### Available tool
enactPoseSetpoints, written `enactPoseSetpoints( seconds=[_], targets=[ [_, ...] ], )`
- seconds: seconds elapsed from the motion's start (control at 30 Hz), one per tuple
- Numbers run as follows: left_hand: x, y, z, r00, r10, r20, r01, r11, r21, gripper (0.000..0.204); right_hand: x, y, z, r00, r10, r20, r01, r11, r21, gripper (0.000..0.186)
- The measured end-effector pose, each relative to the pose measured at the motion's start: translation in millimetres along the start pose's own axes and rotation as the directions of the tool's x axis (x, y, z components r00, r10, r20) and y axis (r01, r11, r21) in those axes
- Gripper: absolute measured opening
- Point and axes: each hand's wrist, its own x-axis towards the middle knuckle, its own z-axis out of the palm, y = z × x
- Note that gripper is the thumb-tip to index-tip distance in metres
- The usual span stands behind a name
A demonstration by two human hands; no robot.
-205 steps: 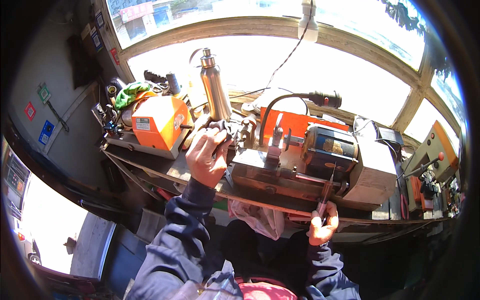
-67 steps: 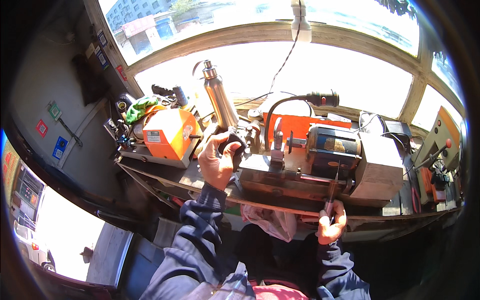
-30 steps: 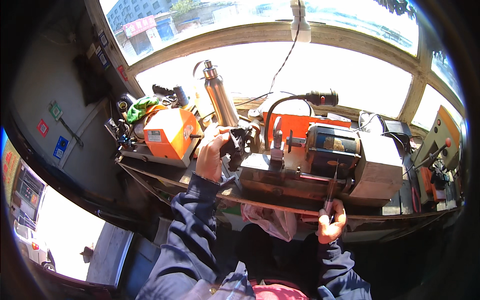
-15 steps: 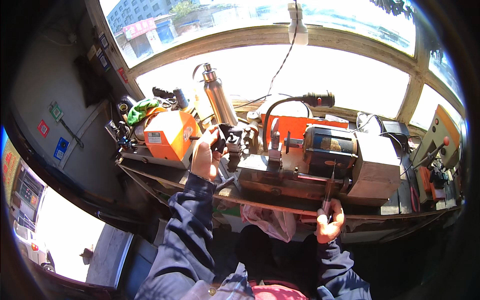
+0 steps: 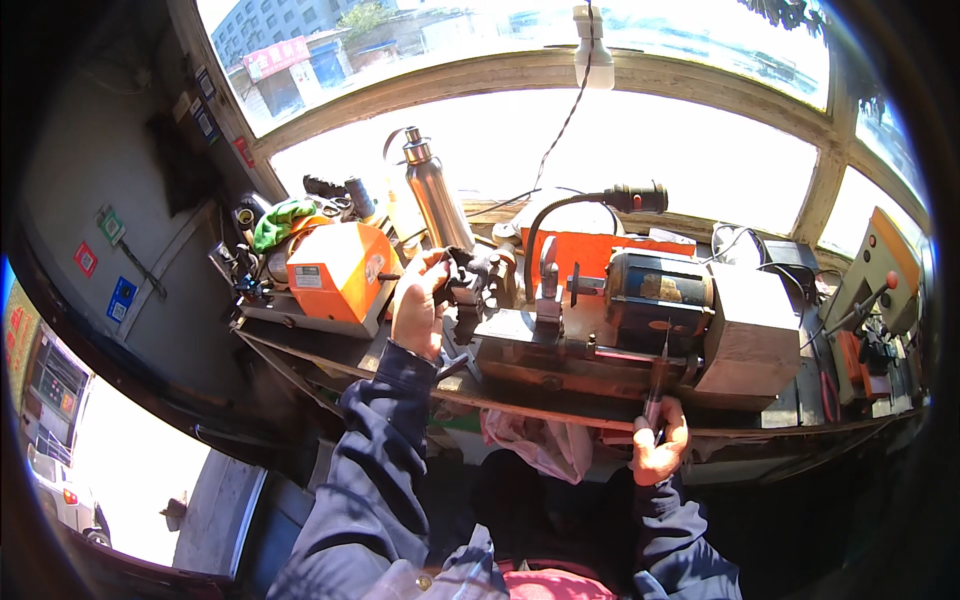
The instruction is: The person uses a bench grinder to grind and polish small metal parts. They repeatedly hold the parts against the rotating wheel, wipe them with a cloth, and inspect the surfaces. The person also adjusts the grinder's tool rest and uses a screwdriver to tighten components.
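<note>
My left hand [image 5: 418, 305] is raised at the left end of a bench machine [image 5: 560, 365], which looks like a key-cutting machine. Its fingers close on a small black, rag-like thing [image 5: 455, 263] against the machine's metal clamp [image 5: 490, 275]; shadow hides the exact grip. Below the wrist a T-shaped metal handle [image 5: 455, 362] sticks out. Low at the bench's front edge, my right hand [image 5: 660, 450] is wrapped round a slim pointed tool [image 5: 656, 395], tip upward, in front of the dark motor [image 5: 660, 290]. The tool's kind is unclear.
An orange-covered machine [image 5: 340, 270] stands left, a metal bottle [image 5: 437, 195] behind my left hand. A bendable lamp [image 5: 635, 198] arches over the machine. Another machine with a red-knobbed lever [image 5: 890, 283] is at far right. A pinkish bag [image 5: 540, 440] hangs under the bench edge.
My left hand has shifted slightly right, and the black thing has moved right with it, over the clamp. My right hand and its tool stay put.
</note>
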Motion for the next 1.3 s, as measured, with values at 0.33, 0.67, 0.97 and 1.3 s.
enactPoseSetpoints(
  seconds=[0.33,0.67,0.97,1.3],
  targets=[
    [-28.3,-19.0,23.0,0.925,0.367,-0.098,-0.319,0.891,0.323,0.024,-0.8,6.3,-3.6,0.998,0.032,0.049,-0.031,0.999,-0.016,0.037],
    [-4.9,-15.1,14.1,0.957,0.254,-0.137,-0.200,0.926,0.321,0.019,1.0,4.2,-3.5,0.999,-0.006,0.053,0.008,0.999,-0.044,0.035],
    [-24.6,-9.4,23.1,0.961,0.211,-0.180,-0.191,0.974,0.119,0.022,2.9,-1.1,-3.0,0.998,0.001,0.057,0.001,1.000,-0.023,0.031],
    [-15.6,-23.8,29.1,0.851,0.525,-0.030,-0.404,0.689,0.602,0.019,2.9,2.9,-3.5,0.998,-0.045,0.050,0.047,0.998,-0.040,0.032]
  ],
)
